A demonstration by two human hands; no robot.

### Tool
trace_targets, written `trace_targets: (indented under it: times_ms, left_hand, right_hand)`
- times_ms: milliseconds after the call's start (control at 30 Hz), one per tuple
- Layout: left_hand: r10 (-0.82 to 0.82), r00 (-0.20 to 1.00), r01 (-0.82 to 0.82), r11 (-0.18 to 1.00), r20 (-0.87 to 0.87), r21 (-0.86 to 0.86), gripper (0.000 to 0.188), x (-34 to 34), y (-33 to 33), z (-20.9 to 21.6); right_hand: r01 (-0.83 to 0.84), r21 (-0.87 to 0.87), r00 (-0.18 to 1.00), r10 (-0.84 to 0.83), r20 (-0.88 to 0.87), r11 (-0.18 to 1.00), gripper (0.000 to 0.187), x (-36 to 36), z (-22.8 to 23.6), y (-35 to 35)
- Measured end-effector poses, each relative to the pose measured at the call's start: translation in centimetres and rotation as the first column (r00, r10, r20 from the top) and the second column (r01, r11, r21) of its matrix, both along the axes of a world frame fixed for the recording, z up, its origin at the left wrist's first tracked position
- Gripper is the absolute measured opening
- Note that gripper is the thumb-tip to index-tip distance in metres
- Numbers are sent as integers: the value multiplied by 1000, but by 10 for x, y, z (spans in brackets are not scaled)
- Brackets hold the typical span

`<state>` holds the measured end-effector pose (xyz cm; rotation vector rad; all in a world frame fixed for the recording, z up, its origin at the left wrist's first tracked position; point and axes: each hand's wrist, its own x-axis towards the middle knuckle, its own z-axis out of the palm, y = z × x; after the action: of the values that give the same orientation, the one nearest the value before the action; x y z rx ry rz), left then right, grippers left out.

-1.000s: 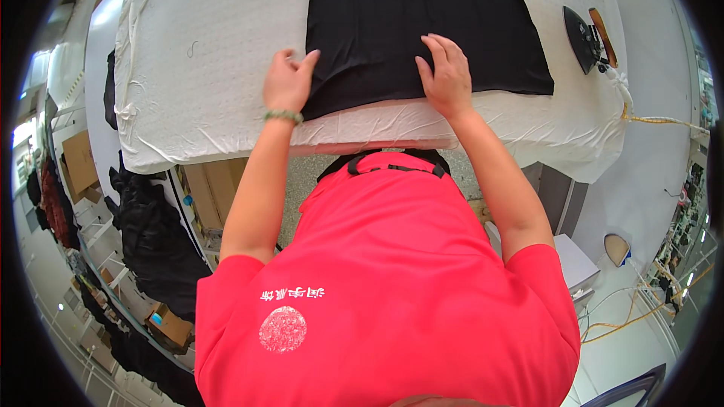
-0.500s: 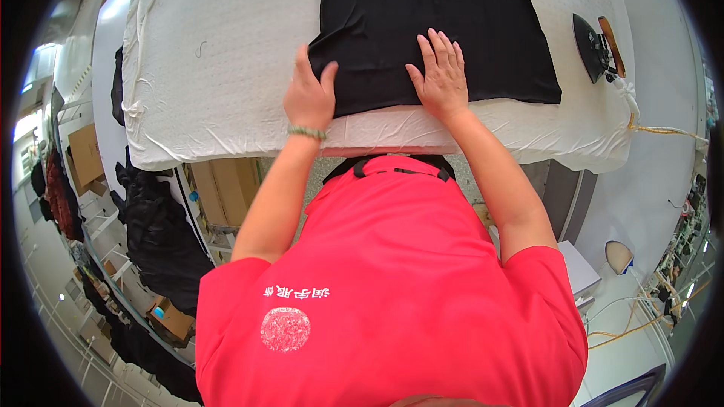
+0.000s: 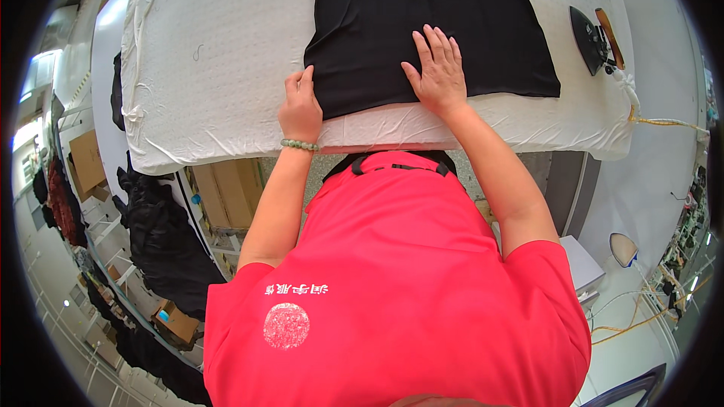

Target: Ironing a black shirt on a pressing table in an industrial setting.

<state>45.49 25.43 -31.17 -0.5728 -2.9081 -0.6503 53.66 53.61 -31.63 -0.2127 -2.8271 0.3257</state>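
A black shirt (image 3: 422,0) lies spread on a white padded ironing table (image 3: 226,45), its hem toward me and one sleeve stretched to the far left. At the shirt's near left corner, my left hand (image 3: 301,109) is closed, thumb and fingers pinching the side edge. A beaded bracelet circles that wrist. My right hand (image 3: 439,75) rests flat on the cloth near the middle of the hem, fingers spread and pointing away from me. Small folds run through the cloth on the left side.
An iron (image 3: 592,39) with a wooden handle rests at the table's right, its cord running off rightward. Black garments (image 3: 162,230) hang at the left beside cardboard boxes (image 3: 226,192). A second iron-shaped thing (image 3: 623,249) is lower right.
My left hand has gone from spread fingers to a pinch on the shirt's left edge. The folds there look smoother. My right hand stays flat in nearly the same place.
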Motion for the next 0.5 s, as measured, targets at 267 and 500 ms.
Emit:
trace_targets:
  times_ms: [267, 500]
  left_hand:
    - [-206, 962, 205, 978, -181, -27, 39, -2, 21, 27]
    - [-561, 823, 568, 811, -85, 140, 43, 36, 149, 29]
  right_hand:
    - [24, -51, 998, -27, -54, 998, 59, 17, 23, 17]
    - [482, -129, 860, -497, -120, 866, 44, 114, 19, 174]
